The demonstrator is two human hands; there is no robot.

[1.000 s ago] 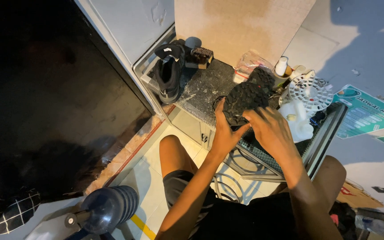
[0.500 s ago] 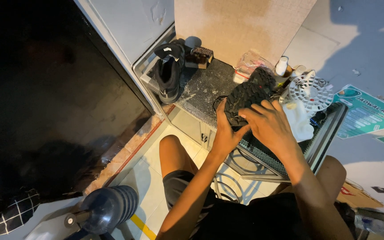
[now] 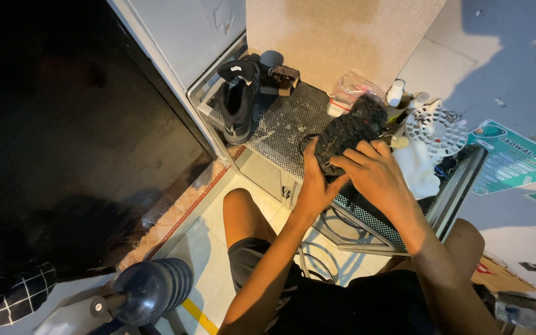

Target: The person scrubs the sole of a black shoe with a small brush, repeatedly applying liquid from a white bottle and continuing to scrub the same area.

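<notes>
Head view: one black shoe [image 3: 348,133], sole up, held over a perforated metal rack [image 3: 280,133].
Since a second ago the right hand [image 3: 376,177] has slid left across the sole, fingers curled on it; left hand [image 3: 314,186] grips the heel at 7 o'clock. Count: two shoes, second shoe [image 3: 237,102] at 10 o'clock beside one brush [image 3: 283,77]; one white drain cover [image 3: 435,127] at 3 o'clock; one plunger [image 3: 150,288] bottom left.

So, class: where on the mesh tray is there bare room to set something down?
Bare mesh tray lies between the upright black shoe and the shoe held sole-up by the left hand and right hand. The right end is crowded: white cloth, bottles, round white strainer.
</notes>
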